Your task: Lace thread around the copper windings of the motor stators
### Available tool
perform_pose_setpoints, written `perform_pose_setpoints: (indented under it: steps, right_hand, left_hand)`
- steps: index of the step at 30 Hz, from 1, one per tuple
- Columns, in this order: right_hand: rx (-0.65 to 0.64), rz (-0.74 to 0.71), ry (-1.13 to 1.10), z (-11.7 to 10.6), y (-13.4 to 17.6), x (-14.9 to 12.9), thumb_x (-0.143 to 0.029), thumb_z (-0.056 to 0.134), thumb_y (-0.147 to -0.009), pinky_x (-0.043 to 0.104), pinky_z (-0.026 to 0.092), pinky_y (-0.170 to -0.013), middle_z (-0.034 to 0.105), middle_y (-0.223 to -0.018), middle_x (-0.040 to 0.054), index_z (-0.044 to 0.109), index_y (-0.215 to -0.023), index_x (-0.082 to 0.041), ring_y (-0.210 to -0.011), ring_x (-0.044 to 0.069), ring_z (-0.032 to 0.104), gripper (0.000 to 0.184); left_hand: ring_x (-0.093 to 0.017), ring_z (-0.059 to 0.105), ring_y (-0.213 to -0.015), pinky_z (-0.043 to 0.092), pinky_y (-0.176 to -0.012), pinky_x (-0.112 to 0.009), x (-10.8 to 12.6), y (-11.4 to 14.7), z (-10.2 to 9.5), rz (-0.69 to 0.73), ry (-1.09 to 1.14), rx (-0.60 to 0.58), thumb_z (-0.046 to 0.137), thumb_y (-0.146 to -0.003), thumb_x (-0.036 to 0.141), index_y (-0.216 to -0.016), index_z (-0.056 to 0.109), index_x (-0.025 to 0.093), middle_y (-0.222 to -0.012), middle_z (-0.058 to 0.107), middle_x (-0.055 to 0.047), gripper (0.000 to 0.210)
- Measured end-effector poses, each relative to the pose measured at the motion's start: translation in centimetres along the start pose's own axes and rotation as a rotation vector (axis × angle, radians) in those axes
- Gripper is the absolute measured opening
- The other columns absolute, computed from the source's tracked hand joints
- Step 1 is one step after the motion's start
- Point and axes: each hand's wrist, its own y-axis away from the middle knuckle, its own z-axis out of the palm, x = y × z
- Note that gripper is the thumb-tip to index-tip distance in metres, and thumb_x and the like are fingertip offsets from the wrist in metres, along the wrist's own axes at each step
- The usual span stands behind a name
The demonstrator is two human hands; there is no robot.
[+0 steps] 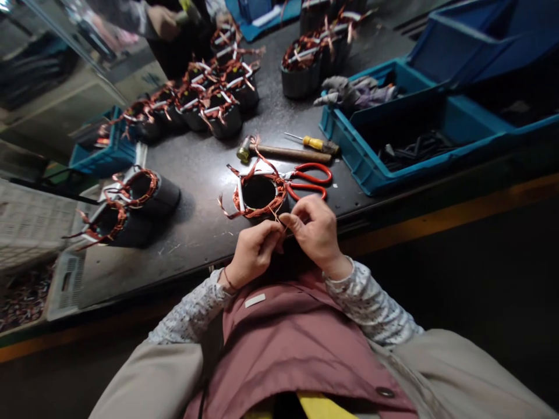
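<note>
A motor stator (262, 215) with copper windings and white sleeving stands at the bench's front edge. Just in front of it, my left hand (254, 250) and my right hand (315, 233) pinch thin copper wire (276, 216) that comes off its near side. Both hands are closed, fingertips nearly touching; the wire ends between them are hard to make out. Red-handled scissors (312, 174) lie right of the stator, their blades partly behind it. Beyond them rest a wooden-handled hammer (288, 153) and a yellow screwdriver (314, 142).
Two wound stators (162, 195) stand at the left, several more (225, 121) at the back. Blue bins (371, 169) line the right, with a grey glove (349, 92) over one rim. A co-worker's hand (163, 23) is across the bench. A small blue bin (117, 148) sits far left.
</note>
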Motion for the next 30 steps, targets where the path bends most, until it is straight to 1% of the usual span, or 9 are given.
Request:
perform_pose_setpoints:
  steps: [2, 4, 6, 9, 12, 16, 21, 25, 30]
  right_hand:
    - [-0.299, 0.250, -0.221, -0.1, -0.3, -0.3, -0.059, 0.053, -0.088, 0.023, 0.036, -0.045, 0.051, -0.056, -0.0003, 0.055, -0.061, -0.017, -0.050, 0.011, 0.046, 0.049]
    - [-0.451, 0.387, -0.364, -0.8, -0.3, -0.8, -0.051, 0.055, -0.088, 0.023, 0.032, -0.043, 0.049, -0.053, -0.0030, 0.059, -0.067, -0.016, -0.046, 0.009, 0.041, 0.041]
    - [-0.368, 0.313, -0.338, -2.1, 0.1, -1.6, -0.038, 0.059, -0.086, 0.023, 0.036, -0.048, 0.054, -0.059, -0.0023, 0.063, -0.074, -0.016, -0.050, 0.010, 0.044, 0.026]
    - [-0.165, -0.054, -0.223, -4.2, 1.4, -3.2, -0.024, 0.061, -0.085, 0.030, 0.045, -0.068, 0.062, -0.074, 0.0028, 0.065, -0.074, -0.018, -0.070, 0.015, 0.055, 0.013]
    - [-0.163, -0.254, -0.476, -5.1, 2.7, -5.2, -0.024, 0.058, -0.088, 0.038, 0.046, -0.079, 0.062, -0.075, 0.0040, 0.063, -0.077, -0.021, -0.079, 0.020, 0.058, 0.012]
    - [-0.233, -0.043, -1.111, -4.8, 3.9, -7.6, -0.026, 0.051, -0.092, 0.028, 0.037, -0.055, 0.041, -0.054, -0.0048, 0.056, -0.076, -0.020, -0.048, 0.011, 0.038, 0.018]
    - [-0.431, 0.279, -1.148, -4.5, 6.1, -8.7, -0.021, 0.054, -0.087, 0.025, 0.031, -0.051, 0.043, -0.056, -0.0034, 0.053, -0.066, -0.017, -0.051, 0.009, 0.036, 0.021]
    - [-0.559, 0.259, -1.021, -3.0, 7.8, -7.4, -0.026, 0.053, -0.090, 0.024, 0.034, -0.052, 0.047, -0.059, -0.0024, 0.051, -0.066, -0.017, -0.054, 0.009, 0.040, 0.025]
    - [-0.405, 0.062, -0.966, -4.3, 7.7, -5.7, -0.037, 0.050, -0.096, 0.028, 0.045, -0.059, 0.059, -0.072, 0.0033, 0.064, -0.087, -0.020, -0.066, 0.014, 0.053, 0.024]
  left_hand:
    - [-0.006, 0.056, -0.057, 0.045, -0.057, -0.015, 0.1, 0.5, 0.1, 0.124, -0.122, -0.002, 0.043, -0.095, 0.013, -0.083, 0.056, 0.017, -0.067, 0.060, 0.002, 0.018]
    - [-0.007, 0.058, -0.063, 0.046, -0.060, -0.016, 0.0, 0.8, -0.1, 0.237, -0.224, -0.052, 0.042, -0.095, 0.010, -0.087, 0.058, 0.017, -0.073, 0.062, 0.000, 0.019]
    - [-0.010, 0.063, -0.076, 0.050, -0.068, -0.018, -0.5, 1.0, -0.7, 0.282, -0.333, -0.034, 0.045, -0.095, 0.011, -0.096, 0.060, 0.017, -0.086, 0.067, -0.004, 0.017]
    - [-0.023, 0.060, -0.112, 0.049, -0.096, -0.035, -1.9, 0.5, -1.4, 0.214, -0.602, 0.112, 0.059, -0.091, 0.023, -0.120, 0.056, 0.015, -0.119, 0.064, -0.014, 0.030]
    - [-0.030, 0.057, -0.119, 0.034, -0.113, -0.051, -3.1, -0.8, -1.3, 0.094, -0.817, 0.057, 0.065, -0.086, 0.030, -0.130, 0.050, 0.010, -0.124, 0.063, -0.018, 0.051]
    - [-0.024, 0.066, -0.086, 0.034, -0.112, -0.049, -3.4, -2.1, -0.6, -0.008, -0.883, -0.070, 0.059, -0.089, 0.028, -0.119, 0.060, 0.011, -0.093, 0.072, -0.010, 0.034]
    - [-0.023, 0.063, -0.084, 0.037, -0.108, -0.045, -3.0, -2.0, 0.2, -0.014, -0.896, -0.039, 0.057, -0.089, 0.029, -0.115, 0.063, 0.016, -0.091, 0.072, -0.006, 0.029]
    - [-0.024, 0.063, -0.082, 0.036, -0.108, -0.046, -2.9, -2.4, 1.3, -0.055, -0.884, 0.002, 0.059, -0.087, 0.029, -0.112, 0.064, 0.016, -0.089, 0.071, -0.006, 0.029]
    - [-0.027, 0.063, -0.105, 0.033, -0.111, -0.051, -3.1, -2.8, -0.7, -0.071, -0.780, -0.120, 0.064, -0.085, 0.028, -0.127, 0.054, 0.015, -0.112, 0.068, -0.011, 0.046]
